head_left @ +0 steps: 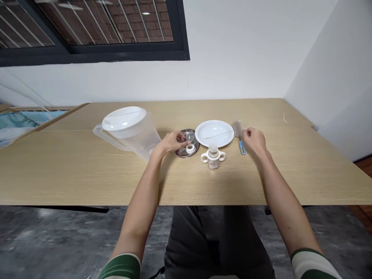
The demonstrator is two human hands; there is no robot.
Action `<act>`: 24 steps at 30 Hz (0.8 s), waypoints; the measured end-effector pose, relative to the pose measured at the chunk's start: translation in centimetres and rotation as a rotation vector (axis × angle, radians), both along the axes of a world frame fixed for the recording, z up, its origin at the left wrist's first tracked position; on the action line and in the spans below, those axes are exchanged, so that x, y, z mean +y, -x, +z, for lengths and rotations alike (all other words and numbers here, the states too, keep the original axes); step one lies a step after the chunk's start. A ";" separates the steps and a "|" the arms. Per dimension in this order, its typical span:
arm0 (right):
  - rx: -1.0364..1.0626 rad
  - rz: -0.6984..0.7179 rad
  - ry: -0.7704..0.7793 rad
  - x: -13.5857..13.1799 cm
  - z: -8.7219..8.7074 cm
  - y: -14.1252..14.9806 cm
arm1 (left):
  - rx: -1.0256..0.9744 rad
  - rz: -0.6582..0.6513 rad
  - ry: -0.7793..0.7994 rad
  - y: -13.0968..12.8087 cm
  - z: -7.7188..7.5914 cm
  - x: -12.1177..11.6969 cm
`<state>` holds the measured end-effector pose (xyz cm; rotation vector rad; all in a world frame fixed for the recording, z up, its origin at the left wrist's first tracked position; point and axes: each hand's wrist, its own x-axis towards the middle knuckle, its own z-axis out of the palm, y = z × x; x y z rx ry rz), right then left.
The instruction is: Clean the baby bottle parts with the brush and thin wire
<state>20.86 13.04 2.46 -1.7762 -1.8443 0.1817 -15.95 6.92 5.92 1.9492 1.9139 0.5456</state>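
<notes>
My left hand (172,142) reaches over the near-left side of a round metal dish (186,155), thumb and fingers apart. In the dish lie a white ring-shaped cap (190,148) and small clear pieces. My right hand (255,139) is closed beside a bottle brush (237,128) with pale bristles and a blue handle (242,147); what its fingers hold, if anything, is hidden. Between my hands a small bottle (213,162) with two white handles stands upright, its clear neck uncovered. Behind it, a thin wire-like rod (219,134) lies across a white plate (214,124).
A translucent lidded pitcher (136,133) stands to the left of the dish. A thin bent white piece (285,117) lies at the far right of the wooden table (87,170). The wall (232,58) rises behind the table's back edge.
</notes>
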 end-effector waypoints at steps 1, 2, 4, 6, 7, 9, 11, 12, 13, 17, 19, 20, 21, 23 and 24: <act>0.002 0.001 0.001 0.0 0.1 0.0 | -0.023 -0.044 0.011 0.0 -0.2 0.1; 0.004 0.002 0.003 -0.1 0.1 0.0 | -0.045 -0.091 0.025 0.1 -0.5 0.1; 0.007 0.005 0.002 -0.1 0.1 0.0 | -0.071 -0.158 0.052 0.1 -0.9 0.3; 0.007 0.008 -0.003 0.0 0.1 0.0 | -0.069 -0.177 0.072 0.1 -1.3 0.5; 0.005 0.010 -0.008 0.0 0.0 -0.1 | -0.065 -0.177 0.079 0.0 -1.4 0.6; 0.000 0.012 -0.014 0.1 0.0 -0.1 | -0.074 -0.178 0.089 0.0 -1.4 0.6; -0.005 0.012 -0.016 0.2 -0.1 -0.1 | -0.111 -0.182 0.081 -0.1 -1.3 0.6; -0.006 0.012 -0.016 0.2 0.0 -0.1 | -0.140 -0.181 0.066 -0.1 -1.1 0.5; -0.007 0.011 -0.016 0.1 0.0 -0.1 | -0.169 -0.175 0.045 -0.2 -1.0 0.4; -0.003 0.004 -0.011 0.0 0.0 -0.1 | -0.210 -0.138 -0.020 -0.1 -0.5 0.2; 0.001 0.005 -0.015 0.0 0.0 -0.1 | -0.180 -0.112 -0.026 0.2 -0.3 0.1; 0.002 0.006 -0.018 0.1 -0.1 -0.1 | -0.166 -0.103 -0.031 0.4 -0.2 0.1; 0.004 0.007 -0.020 0.1 -0.1 -0.2 | -0.158 -0.100 -0.038 0.5 -0.1 0.0; 0.005 0.004 -0.021 0.2 -0.2 -0.2 | -0.152 -0.107 -0.038 0.9 0.0 -0.1; 0.004 0.003 -0.021 0.2 -0.2 -0.2 | -0.149 -0.112 -0.021 1.1 0.0 -0.1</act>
